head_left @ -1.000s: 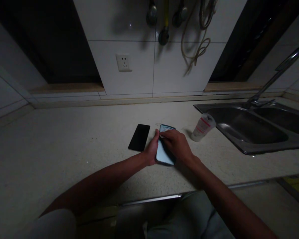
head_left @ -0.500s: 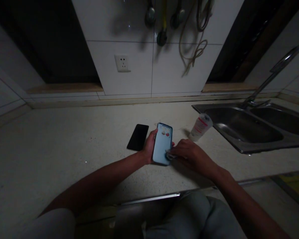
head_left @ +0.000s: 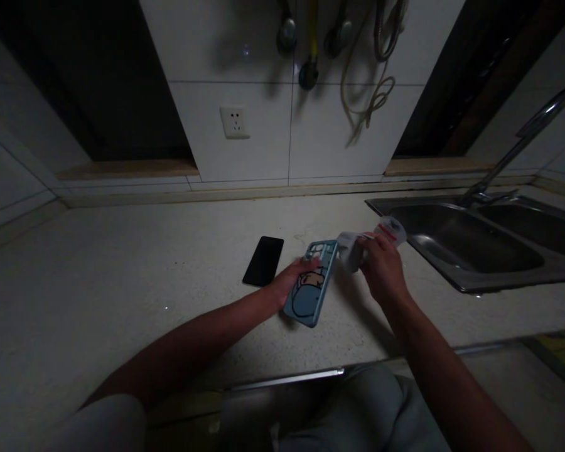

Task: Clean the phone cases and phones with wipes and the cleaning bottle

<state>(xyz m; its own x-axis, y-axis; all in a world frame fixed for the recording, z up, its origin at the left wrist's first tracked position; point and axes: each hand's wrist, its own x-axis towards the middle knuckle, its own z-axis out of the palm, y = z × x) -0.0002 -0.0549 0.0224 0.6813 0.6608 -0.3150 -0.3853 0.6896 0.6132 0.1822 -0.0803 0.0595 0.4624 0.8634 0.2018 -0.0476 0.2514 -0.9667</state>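
Note:
A light blue phone case (head_left: 307, 300) with a cartoon figure is tilted above the pale counter (head_left: 122, 263), held along its left edge by my left hand (head_left: 289, 281). My right hand (head_left: 381, 269) is closed on a small white wad, a cloth or wipe (head_left: 349, 248), next to the case's top right corner. A black phone (head_left: 263, 260) lies flat on the counter just left of my left hand. A small clear bottle with a red-and-white label (head_left: 393, 228) stands right behind my right hand.
A steel double sink (head_left: 475, 245) with a tap (head_left: 522, 141) fills the right side. A wall socket (head_left: 235, 121) sits on the tiled back wall. Utensils (head_left: 308, 69) and a coiled hose (head_left: 371, 94) hang above. The counter's front edge runs close below my arms.
The case has been turned over, so the cartoon side now faces up. My right hand rose from the case's lower edge to its top right corner, carrying the white wad.

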